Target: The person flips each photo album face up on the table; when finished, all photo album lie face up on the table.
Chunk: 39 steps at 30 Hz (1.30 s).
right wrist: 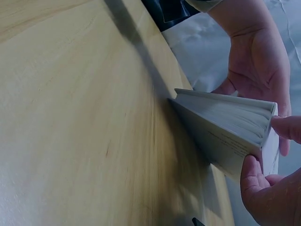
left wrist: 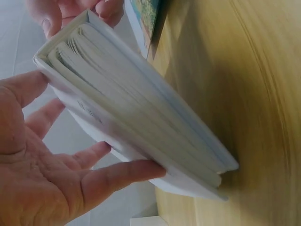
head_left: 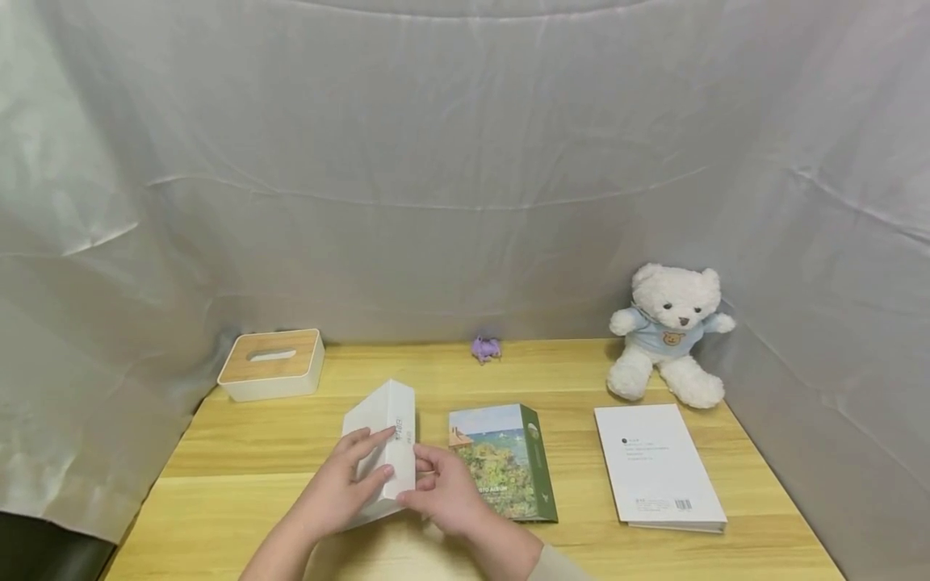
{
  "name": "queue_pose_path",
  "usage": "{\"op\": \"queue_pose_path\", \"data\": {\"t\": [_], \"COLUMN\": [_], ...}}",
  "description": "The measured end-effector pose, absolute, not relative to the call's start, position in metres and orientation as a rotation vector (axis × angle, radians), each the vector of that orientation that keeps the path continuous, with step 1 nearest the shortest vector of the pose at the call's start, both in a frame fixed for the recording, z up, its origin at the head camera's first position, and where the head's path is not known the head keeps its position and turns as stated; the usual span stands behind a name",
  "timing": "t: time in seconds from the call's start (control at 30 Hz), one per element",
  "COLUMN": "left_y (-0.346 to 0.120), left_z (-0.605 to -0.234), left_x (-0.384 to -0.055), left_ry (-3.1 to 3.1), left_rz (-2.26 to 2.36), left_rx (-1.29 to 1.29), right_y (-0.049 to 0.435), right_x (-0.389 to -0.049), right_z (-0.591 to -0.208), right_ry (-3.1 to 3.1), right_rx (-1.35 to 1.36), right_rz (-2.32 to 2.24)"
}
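Far left, at the back of the wooden tabletop (head_left: pixel 218 500), sits a white tissue box (head_left: pixel 261 369) with a wood-toned lid and an oval slot. To its right and nearer the viewer is the left hand (head_left: pixel 334 488), its fingers extended and spread, their tips resting against a thick white book (head_left: pixel 404 458) without curling round it. The book stands left of centre, tilted between the two hands, its spine turned partly upward; the left wrist view shows the page edges between the covers. Whether a lower corner touches the table cannot be told. On the book's other side the right hand (head_left: pixel 446 496) — fingers bent — pinches it near one end of the spine, between thumb and fingers; a pale sleeve (head_left: pixel 559 565) shows at the wrist. Just beyond that hand, partly hidden by it, a photo album (head_left: pixel 490 460) with a painted coastal cover and green spine lies flat, and behind it, near the cloth backdrop (head_left: pixel 450 202), is a small purple object (head_left: pixel 485 349). At right, a second white book (head_left: pixel 657 464) lies flat, bearing small print and a barcode — behind it sits a white teddy bear (head_left: pixel 670 323) in a light blue top.
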<state>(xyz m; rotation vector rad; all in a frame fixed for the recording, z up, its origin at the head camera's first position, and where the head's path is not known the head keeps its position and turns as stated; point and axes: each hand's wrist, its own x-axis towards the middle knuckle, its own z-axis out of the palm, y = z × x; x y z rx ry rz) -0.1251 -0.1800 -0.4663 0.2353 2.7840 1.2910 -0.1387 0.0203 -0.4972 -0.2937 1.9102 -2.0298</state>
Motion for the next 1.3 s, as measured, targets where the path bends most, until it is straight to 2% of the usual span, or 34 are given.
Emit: {"op": "queue_pose_path", "data": {"t": [0.73, 1.3], "left_y": [-0.177, -0.190], "left_z": [-0.472, -0.471], "left_x": [-0.128, -0.124], "left_ry": [2.774, 2.612], "left_rz": [1.461, 1.686], "left_rx": [0.205, 0.046], "right_y": [0.027, 0.023], "right_x": [-0.140, -0.140], "right_z": [-0.490, -0.492], "right_ry": [1.941, 1.858], "right_rx": [-0.256, -0.331], "right_rz": [-2.067, -2.103]}}
